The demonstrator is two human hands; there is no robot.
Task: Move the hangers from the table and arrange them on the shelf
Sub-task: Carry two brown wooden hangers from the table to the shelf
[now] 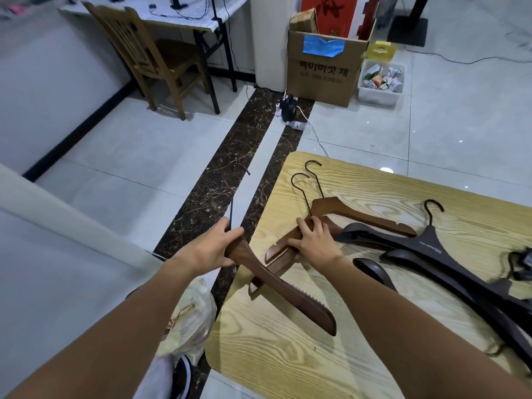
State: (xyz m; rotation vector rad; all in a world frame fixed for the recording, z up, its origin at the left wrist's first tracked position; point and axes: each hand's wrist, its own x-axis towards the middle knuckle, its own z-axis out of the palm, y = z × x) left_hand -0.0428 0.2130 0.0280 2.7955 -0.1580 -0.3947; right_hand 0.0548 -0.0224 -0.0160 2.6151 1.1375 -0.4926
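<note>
Pale floor tiles with one dark marble strip lie under a light wooden table (288,358) at the near right. On my screen the left hand (214,246) grips a brown hanger (288,292) at its neck, with the fingers closed around the wood. Its metal hook points far over the floor, and its near arm crosses above the table's left edge. The right hand (312,240) holds, with curled fingers, the neck of a second brown hanger (280,250) that lies on the table. A third brown hanger (359,216) lies just beyond it. To the right, several black hangers (426,249) lie across each other on the table. Far away I see a cardboard box (322,73) and a wooden chair (146,53) on the floor.
</note>
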